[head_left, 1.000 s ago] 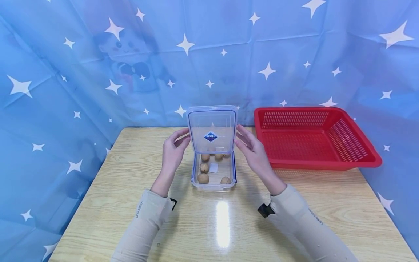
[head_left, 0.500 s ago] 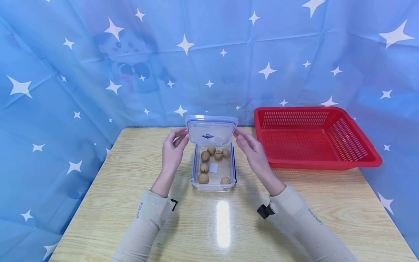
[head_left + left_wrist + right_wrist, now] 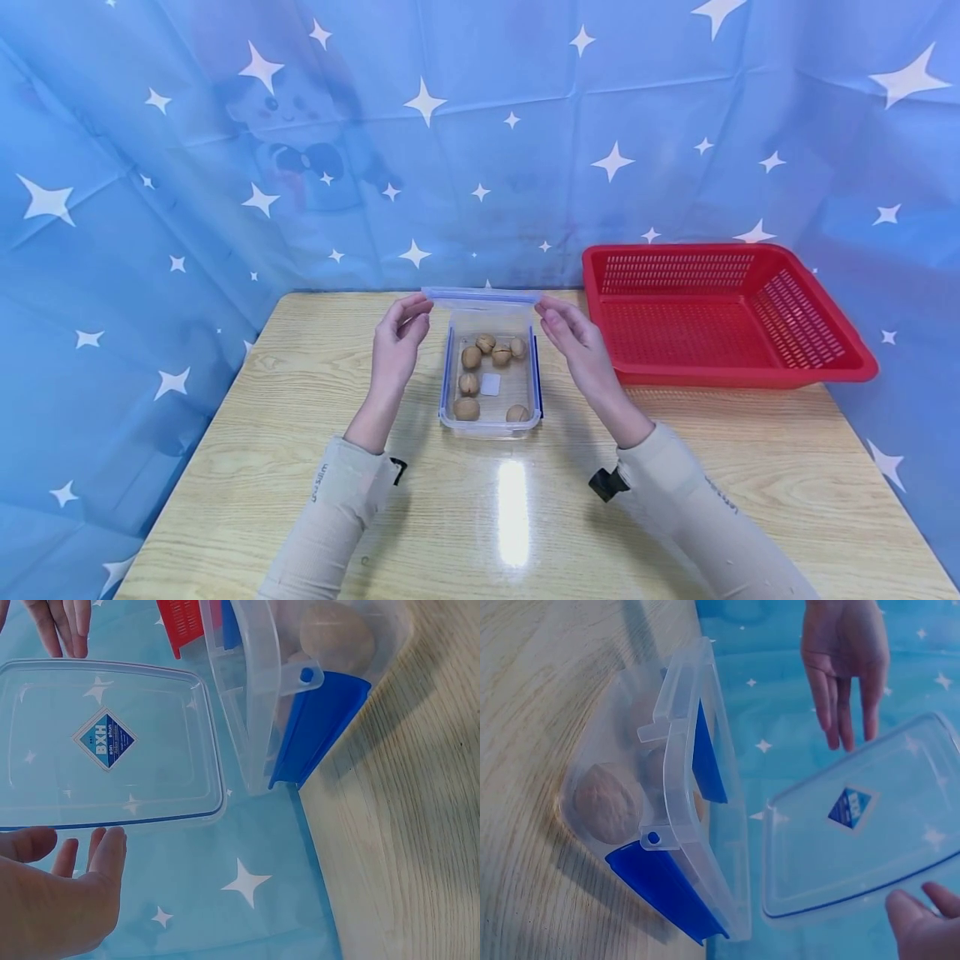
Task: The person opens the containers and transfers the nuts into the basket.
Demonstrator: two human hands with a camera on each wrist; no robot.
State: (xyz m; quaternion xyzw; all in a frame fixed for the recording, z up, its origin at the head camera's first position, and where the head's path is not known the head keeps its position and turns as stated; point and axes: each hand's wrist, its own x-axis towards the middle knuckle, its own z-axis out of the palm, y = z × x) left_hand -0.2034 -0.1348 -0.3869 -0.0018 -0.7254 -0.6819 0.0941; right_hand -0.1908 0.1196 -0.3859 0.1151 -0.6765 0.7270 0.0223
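Left grip (image 3: 396, 337): fingers extended, thumb held apart from them, tips meeting the lid's left edge. Right grip (image 3: 577, 335): much the same, fingers reaching forward and inward, tips at the lid's right edge. Neither is curled round it.

Between the two grips: a clear plastic lid (image 3: 480, 296), blue line along its rim, seen nearly edge-on from the head. Blue-and-white diamond sticker (image 3: 106, 739) on it, lettered BXH. Both wrist views show backdrop in the gap between lid and box; the lid is off.

Below and between the grips, slightly nearer the person: the clear box (image 3: 491, 430), upright, uncovered. Blue flaps (image 3: 322, 727) along its sides. Inside, seven walnuts (image 3: 467, 408): four clustered toward the back, two down the left side, one in the front right corner. A small white square (image 3: 490, 384) shows near the middle of the base, among them.

Right of the right grip, well apart from the box: a red basket (image 3: 750, 375) with slotted walls. Under everything, pale wood-grain counter (image 3: 255, 467). Behind each grip, toward the person, a light sleeve (image 3: 326, 500). Beyond both grips: blue backdrop (image 3: 495, 158), white stars, a faint cartoon figure on the left.
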